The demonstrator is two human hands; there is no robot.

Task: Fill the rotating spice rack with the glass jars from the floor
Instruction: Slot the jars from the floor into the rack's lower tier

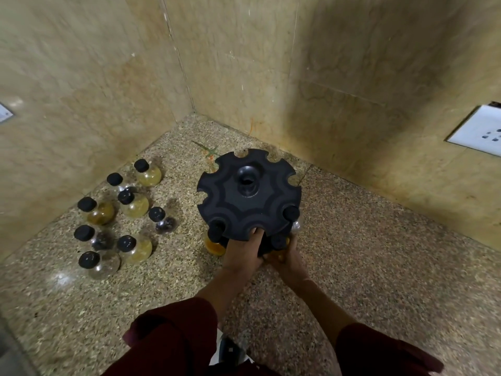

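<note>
Your left hand (241,249) reaches under the near edge of the round black plastic spice rack (249,195), and its fingers go up into one of the notches in the rim. You cannot tell how far it is open, because the fingers are hidden by the rack. Your right hand (287,256) is just beside it, curled around a glass jar with a black cap and yellow stuff inside (280,244), held at the rack's near side.

The rack stands upright on the speckled stone floor (379,253), close to the corner of the tan walls (352,63). Its flat top faces up at you, with a round hub in the middle and notches all around the edge. Three black caps sit in the near notches. One of those jars, with orange-yellow stuff in it (214,245), hangs low at the left, touching your left hand.

Off to the left, well apart from the rack, a group of round glass jars with black caps (127,213) stands upright on the floor. Some hold yellow stuff, some hold dark bits, and some look clear.

Your dark red sleeves (173,337) show at the bottom.
</note>
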